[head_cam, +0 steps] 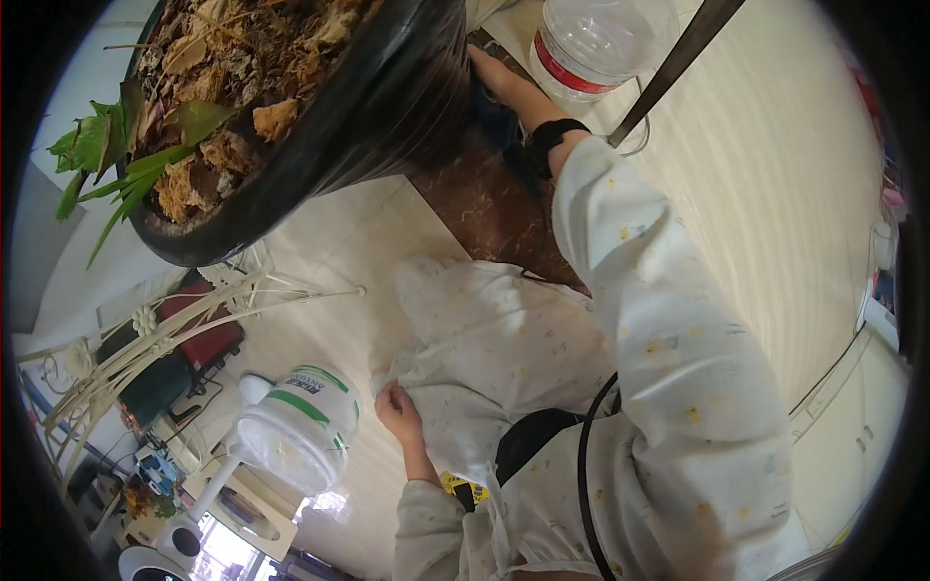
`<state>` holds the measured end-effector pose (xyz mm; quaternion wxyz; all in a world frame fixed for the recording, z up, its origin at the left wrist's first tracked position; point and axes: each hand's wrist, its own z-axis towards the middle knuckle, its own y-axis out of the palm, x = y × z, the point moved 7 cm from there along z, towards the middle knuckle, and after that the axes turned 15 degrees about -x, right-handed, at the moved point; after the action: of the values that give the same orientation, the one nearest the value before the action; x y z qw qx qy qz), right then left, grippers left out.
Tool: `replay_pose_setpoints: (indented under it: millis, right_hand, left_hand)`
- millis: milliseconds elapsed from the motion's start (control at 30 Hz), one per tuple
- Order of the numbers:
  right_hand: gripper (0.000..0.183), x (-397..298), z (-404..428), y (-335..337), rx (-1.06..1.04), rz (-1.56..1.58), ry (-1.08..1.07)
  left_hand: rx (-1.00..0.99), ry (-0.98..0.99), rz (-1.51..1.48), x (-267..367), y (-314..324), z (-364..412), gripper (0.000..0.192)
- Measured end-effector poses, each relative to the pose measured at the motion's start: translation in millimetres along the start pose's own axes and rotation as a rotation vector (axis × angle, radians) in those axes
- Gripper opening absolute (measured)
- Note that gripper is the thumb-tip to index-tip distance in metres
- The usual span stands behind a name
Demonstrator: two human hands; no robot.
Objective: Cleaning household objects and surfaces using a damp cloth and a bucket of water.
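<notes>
A large dark ribbed plant pot (pixel 407 94) fills the upper left, tilted in view. It holds bark chunks (pixel 276 120), dry matter and green leaves (pixel 138 181) at its rim. My right hand (pixel 496 72), with a black band on its wrist, reaches to the pot's far side; its fingers are partly hidden there, so its hold is unclear. Lower down, my left hand (pixel 399 414) is closed on the edge of the pale patterned cloth garment (pixel 508 327) spread over my lap.
A clear plastic bottle (pixel 588 43) with a red band stands beside a dark leg (pixel 676 72). At left are a white bucket (pixel 312 414) with green stripes and a cream metal scrollwork stand (pixel 182 327). Brown marbled slab (pixel 487 210) lies beneath the pot. White cabinets (pixel 835 436) are at right.
</notes>
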<state>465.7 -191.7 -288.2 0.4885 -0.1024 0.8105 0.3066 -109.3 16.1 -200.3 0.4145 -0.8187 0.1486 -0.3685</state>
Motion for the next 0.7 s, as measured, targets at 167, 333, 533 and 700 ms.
replay_pose_setpoints:
  millis: [167,333,533,700]
  right_hand:
    - [0.049,34,-50,-11,0.019,0.014,-0.006]
    - [0.039,38,-116,57,0.036,0.077,-0.259]
    - [0.041,-46,-87,25,0.168,-0.513,-0.45]
    - [0.039,-78,28,3,-0.082,-0.479,-0.524]
  left_hand:
    - [0.001,0.011,0.018,8,1,3,0.015]
    - [-0.052,0.005,0.122,11,3,8,0.016]
    - [-0.094,-0.008,0.104,21,3,6,0.017]
    - [-0.069,0.049,0.103,11,4,7,0.017]
